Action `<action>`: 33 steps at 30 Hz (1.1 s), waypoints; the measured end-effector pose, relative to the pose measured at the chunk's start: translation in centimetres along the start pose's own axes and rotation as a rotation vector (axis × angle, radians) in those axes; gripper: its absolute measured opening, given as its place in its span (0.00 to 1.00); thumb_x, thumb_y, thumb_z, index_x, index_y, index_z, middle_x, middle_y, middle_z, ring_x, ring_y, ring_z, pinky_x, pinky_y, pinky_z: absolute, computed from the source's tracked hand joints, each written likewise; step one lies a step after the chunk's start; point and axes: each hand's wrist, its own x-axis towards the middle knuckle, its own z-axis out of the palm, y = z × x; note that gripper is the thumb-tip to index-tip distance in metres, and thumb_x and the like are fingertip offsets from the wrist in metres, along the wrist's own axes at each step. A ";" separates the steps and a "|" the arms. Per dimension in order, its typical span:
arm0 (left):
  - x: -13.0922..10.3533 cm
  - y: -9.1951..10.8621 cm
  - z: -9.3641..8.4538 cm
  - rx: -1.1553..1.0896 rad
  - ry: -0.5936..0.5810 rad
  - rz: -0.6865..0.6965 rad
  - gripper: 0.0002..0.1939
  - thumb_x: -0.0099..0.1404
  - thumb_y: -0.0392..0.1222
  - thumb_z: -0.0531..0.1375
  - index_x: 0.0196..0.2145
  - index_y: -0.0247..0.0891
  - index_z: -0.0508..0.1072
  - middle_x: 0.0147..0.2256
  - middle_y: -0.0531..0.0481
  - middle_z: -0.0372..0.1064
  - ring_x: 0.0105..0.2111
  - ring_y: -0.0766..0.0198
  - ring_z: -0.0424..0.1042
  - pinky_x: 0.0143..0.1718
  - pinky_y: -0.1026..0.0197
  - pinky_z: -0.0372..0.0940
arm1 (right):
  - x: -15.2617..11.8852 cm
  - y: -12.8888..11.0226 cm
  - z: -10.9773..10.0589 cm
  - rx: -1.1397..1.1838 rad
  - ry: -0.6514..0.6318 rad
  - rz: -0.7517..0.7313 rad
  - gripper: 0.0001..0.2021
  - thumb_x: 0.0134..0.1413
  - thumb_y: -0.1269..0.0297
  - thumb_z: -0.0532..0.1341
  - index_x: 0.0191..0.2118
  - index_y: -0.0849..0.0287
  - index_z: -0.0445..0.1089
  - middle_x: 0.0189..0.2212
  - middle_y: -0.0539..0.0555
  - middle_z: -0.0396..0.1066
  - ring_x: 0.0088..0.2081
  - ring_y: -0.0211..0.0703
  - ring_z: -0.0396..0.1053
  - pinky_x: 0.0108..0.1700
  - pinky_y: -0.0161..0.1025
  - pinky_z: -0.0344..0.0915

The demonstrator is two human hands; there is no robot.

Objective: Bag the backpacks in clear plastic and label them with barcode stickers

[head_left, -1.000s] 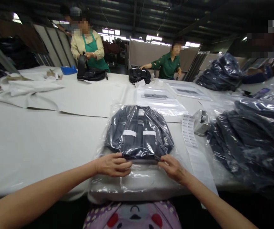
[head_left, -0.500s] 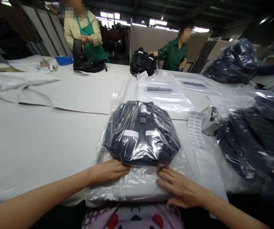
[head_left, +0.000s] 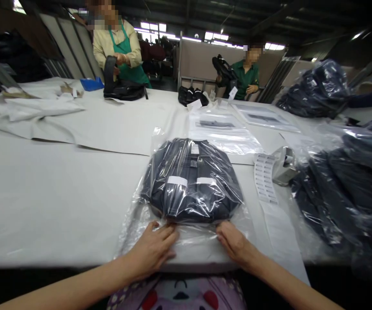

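Your left hand (head_left: 153, 249) and right hand (head_left: 235, 242), apart, curl at the near edge of the dark backpack (head_left: 190, 196); whether they pinch its clear plastic bag (head_left: 195, 243), I can't tell.

Both hands (head_left: 153, 249) touch a clear plastic bag (head_left: 194, 241) — a dark backpack (head_left: 190, 198) inside — on a white table (head_left: 59, 198).

1. L of bagged backpack (head_left: 190, 189): wide way over desk (head_left: 59, 198), up to crumpled sheet (head_left: 40, 110).
2. R: tight; label strip (head_left: 265, 178) flat, small box (head_left: 282, 174) & wrapped pile (head_left: 350, 181) obstruct.
3. Fwd: bagged backpack blocks low pass; flat bags (head_left: 221, 133) behind, OK above.
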 end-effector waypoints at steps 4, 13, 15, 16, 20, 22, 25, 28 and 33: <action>0.1 -0.6 1.1 0.065 0.093 0.020 0.18 0.63 0.26 0.46 0.48 0.37 0.62 0.52 0.43 0.63 0.49 0.56 0.65 0.50 0.47 0.55 | -0.2 0.1 0.6 -0.113 0.062 -0.160 0.16 0.60 0.54 0.51 0.30 0.62 0.61 0.25 0.55 0.63 0.29 0.42 0.61 0.30 0.39 0.64; -1.8 -0.1 0.8 0.450 0.487 0.270 0.14 0.67 0.33 0.48 0.47 0.38 0.68 0.52 0.42 0.63 0.51 0.53 0.60 0.56 0.44 0.46 | 0.9 -1.7 -2.9 -0.453 0.167 -0.420 0.08 0.54 0.75 0.58 0.40 0.64 0.70 0.49 0.60 0.68 0.53 0.49 0.62 0.54 0.49 0.61; -2.3 0.4 0.4 0.466 0.591 0.251 0.14 0.68 0.34 0.49 0.48 0.39 0.69 0.54 0.45 0.63 0.48 0.57 0.61 0.57 0.47 0.44 | 1.5 -1.5 -3.2 -0.456 0.133 -0.438 0.08 0.56 0.75 0.56 0.41 0.64 0.69 0.53 0.60 0.65 0.58 0.51 0.57 0.58 0.49 0.59; -2.3 0.5 0.0 0.466 0.621 0.264 0.14 0.68 0.34 0.49 0.47 0.39 0.70 0.54 0.46 0.62 0.47 0.58 0.61 0.58 0.48 0.44 | 1.7 -1.4 -3.3 -0.457 0.109 -0.442 0.08 0.56 0.75 0.56 0.40 0.64 0.69 0.54 0.60 0.63 0.59 0.52 0.55 0.58 0.51 0.58; -1.3 0.5 -2.5 0.480 0.572 0.402 0.09 0.67 0.34 0.52 0.40 0.37 0.72 0.57 0.48 0.58 0.53 0.57 0.58 0.58 0.53 0.48 | 2.6 -0.6 -3.4 -0.441 -0.044 -0.481 0.06 0.57 0.74 0.54 0.37 0.63 0.68 0.57 0.61 0.60 0.61 0.53 0.51 0.58 0.54 0.60; -0.3 -0.1 -3.6 0.478 0.449 0.442 0.07 0.67 0.35 0.52 0.36 0.36 0.70 0.58 0.47 0.57 0.55 0.55 0.56 0.58 0.52 0.49 | 2.9 -0.3 -3.6 -0.404 -0.120 -0.478 0.07 0.58 0.74 0.53 0.36 0.63 0.68 0.57 0.60 0.60 0.61 0.51 0.51 0.58 0.53 0.60; 0.8 -1.0 -4.3 0.337 0.266 0.442 0.11 0.70 0.33 0.46 0.38 0.34 0.67 0.54 0.44 0.61 0.56 0.56 0.58 0.59 0.50 0.51 | 2.9 0.0 -3.7 -0.269 -0.187 -0.430 0.09 0.60 0.74 0.50 0.37 0.64 0.68 0.55 0.61 0.63 0.61 0.48 0.53 0.59 0.50 0.60; 1.4 -1.3 -4.1 0.020 0.196 0.257 0.13 0.70 0.33 0.42 0.42 0.36 0.65 0.44 0.46 0.70 0.47 0.62 0.67 0.54 0.56 0.58 | 2.5 0.2 -3.2 -0.005 -0.168 -0.277 0.11 0.61 0.73 0.48 0.41 0.63 0.67 0.53 0.60 0.66 0.58 0.43 0.58 0.58 0.45 0.61; 3.1 -0.3 -4.4 -0.459 0.302 -0.228 0.16 0.72 0.43 0.42 0.31 0.40 0.63 0.30 0.55 0.72 0.31 0.65 0.71 0.35 0.65 0.61 | 2.6 0.1 -1.8 0.376 0.017 0.240 0.12 0.63 0.64 0.48 0.44 0.58 0.66 0.41 0.55 0.74 0.44 0.41 0.71 0.46 0.39 0.69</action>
